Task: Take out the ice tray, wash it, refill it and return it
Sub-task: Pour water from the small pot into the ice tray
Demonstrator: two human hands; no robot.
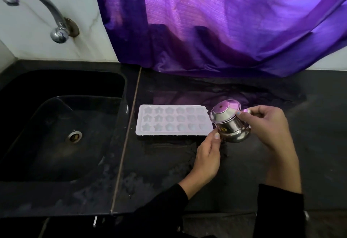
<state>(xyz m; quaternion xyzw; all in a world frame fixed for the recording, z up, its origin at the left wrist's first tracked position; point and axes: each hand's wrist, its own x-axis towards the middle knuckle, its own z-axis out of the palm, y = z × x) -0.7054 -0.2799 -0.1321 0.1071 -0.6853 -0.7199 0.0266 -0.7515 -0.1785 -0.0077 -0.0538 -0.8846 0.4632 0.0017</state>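
A white ice tray (173, 120) with star and flower shaped cells lies flat on the black counter, just right of the sink. At its right end a small steel pot with a lid (228, 123) is tilted toward the tray. My right hand (270, 125) grips the pot's handle from the right, thumb against the lid. My left hand (209, 155) holds the pot's lower side from below and in front, thumb on the metal. Whether water flows from the pot I cannot tell.
A black sink (62, 125) with a metal drain (74, 137) fills the left. A chrome tap (35, 10) juts from the white wall above it. A purple curtain (225, 21) hangs behind the wet counter (159, 172).
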